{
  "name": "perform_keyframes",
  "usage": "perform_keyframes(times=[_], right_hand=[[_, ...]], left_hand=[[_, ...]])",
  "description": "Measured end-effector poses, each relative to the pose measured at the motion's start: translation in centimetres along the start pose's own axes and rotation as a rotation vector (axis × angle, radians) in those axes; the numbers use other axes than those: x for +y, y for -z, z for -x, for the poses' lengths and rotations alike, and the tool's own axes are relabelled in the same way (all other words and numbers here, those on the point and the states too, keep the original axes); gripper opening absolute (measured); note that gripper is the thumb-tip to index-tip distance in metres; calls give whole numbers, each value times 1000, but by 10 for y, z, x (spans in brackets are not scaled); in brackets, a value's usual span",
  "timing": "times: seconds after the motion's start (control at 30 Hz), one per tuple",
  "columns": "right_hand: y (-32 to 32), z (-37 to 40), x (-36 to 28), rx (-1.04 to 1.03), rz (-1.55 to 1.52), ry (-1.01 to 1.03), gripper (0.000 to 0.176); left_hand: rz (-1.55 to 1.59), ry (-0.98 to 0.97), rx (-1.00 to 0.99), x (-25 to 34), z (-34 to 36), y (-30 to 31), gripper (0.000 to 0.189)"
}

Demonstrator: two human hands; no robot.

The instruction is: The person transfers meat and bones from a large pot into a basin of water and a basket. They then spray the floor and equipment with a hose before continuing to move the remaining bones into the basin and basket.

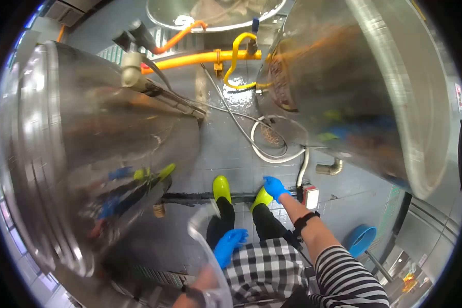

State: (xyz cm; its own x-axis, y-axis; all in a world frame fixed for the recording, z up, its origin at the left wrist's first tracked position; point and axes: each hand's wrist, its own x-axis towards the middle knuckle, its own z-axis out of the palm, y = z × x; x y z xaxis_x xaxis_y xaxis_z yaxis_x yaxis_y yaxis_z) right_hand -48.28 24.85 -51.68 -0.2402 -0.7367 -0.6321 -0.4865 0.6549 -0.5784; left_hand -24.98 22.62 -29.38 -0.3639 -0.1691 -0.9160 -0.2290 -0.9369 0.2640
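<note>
My left hand, in a blue glove, hangs in front of the black-and-white checked apron. Its fingers are loosely bent and slightly apart, with nothing seen in them. A clear curved plastic piece crosses in front of my left forearm; whether I touch it cannot be told. My right hand, also blue-gloved, reaches forward above my right lime-green boot. Its index finger is stretched out, and no object shows in it. The other lime-green boot stands on the wet grey floor.
Large shiny metal vessels flank me, one at left and one at right. A round metal vessel stands ahead. Orange pipe, yellow hose and a white hose run between them. A blue bucket sits at right.
</note>
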Motion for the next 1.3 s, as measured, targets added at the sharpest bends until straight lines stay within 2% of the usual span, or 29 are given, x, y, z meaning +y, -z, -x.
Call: perform_keyframes(times=[0.07, 0.2, 0.23, 0.27, 0.33, 0.37, 0.4, 0.43, 0.47, 0.5, 0.53, 0.57, 0.6, 0.63, 0.67, 0.73, 0.77, 0.8, 0.87, 0.93, 1.0, 1.03, 1.07, 1.13, 1.17, 1.2, 1.27, 1.3], right_hand=[[-16, -52, 4, 38, -30, -34, 37], [-45, -144, 22, 153, 63, -59, 54], [-45, -159, 19, 211, 131, -78, 62], [-41, -171, 12, 212, 125, -79, 62], [-31, -185, -2, -116, 167, -412, 72], [-40, -185, 1, 93, 227, -310, 54], [-40, -189, 4, 91, 227, -307, 54], [-37, -190, 5, 139, 209, -196, 41], [-32, -186, 5, 191, 192, -89, 30], [-27, -180, 1, 198, 198, -90, 30], [-19, -171, -18, 276, 106, 14, 24], [-8, -160, -39, 351, 12, 122, 23], [7, -143, -62, 361, 18, 130, 23], [25, -122, -89, 267, -101, 148, 24], [41, -100, -113, 172, -221, 167, 25], [62, -49, -147, 149, -297, 212, 25], [71, -19, -161, 105, -350, 217, 23], [80, 12, -173, 62, -403, 222, 21], [92, 71, -181, -64, -510, 309, 19], [102, 125, -189, -22, -340, 506, 19], [99, 165, -166, -254, -126, 437, 21], [106, 181, -170, -343, -380, 408, 32], [115, 187, -172, -339, -379, 418, 32], [133, 186, -174, -344, -580, 178, 43], [137, 181, -175, -355, -839, 99, 49], [160, 178, -197, -358, -955, 141, 52], [164, 148, -201, -418, -1024, 42, 61], [170, 135, -209, -462, -1052, -38, 64]], left_hand=[[100, -1, -22, 8, -7, 3, 29], [308, -79, -24, 21, -22, 23, 33], [221, -99, -21, 22, -26, 30, 35], [215, -98, -19, 26, -31, 36, 35], [440, -86, -31, 37, -34, 41, 35], [414, -117, 75, 50, -31, 31, 31], [415, -119, 78, 52, -34, 33, 31], [348, -89, 57, 51, -35, 35, 34], [279, -57, 31, 51, -33, 36, 37], [411, 60, 6, 44, -41, 43, 41], [330, -23, -70, 36, -38, 46, 32], [236, -105, -82, 30, -38, 45, 32], [142, -188, -90, 28, -38, 42, 31], [169, -202, -109, 30, -39, 38, 30], [315, -138, -107, 16, -47, 41, 31], [148, -306, -79, 15, -51, 27, 39], [128, -220, -63, 24, -53, 21, 37], [274, -214, -94, 31, -52, 17, 39], [451, -143, -178, 90, -37, -15, 40], [690, -212, -230, 136, -17, -46, 42], [750, -230, -307, 143, -43, -39, 41], [811, -238, -382, 146, -51, -37, 40], [806, -248, -385, 146, -44, -43, 40], [490, -317, -232, 137, -31, -62, 35], [336, -360, -212, 129, -24, -72, 30], [332, -364, -209, 121, -9, -84, 30], [99, -267, -114, 104, 20, -104, 28], [15, -234, -131, 94, 27, -110, 29]])
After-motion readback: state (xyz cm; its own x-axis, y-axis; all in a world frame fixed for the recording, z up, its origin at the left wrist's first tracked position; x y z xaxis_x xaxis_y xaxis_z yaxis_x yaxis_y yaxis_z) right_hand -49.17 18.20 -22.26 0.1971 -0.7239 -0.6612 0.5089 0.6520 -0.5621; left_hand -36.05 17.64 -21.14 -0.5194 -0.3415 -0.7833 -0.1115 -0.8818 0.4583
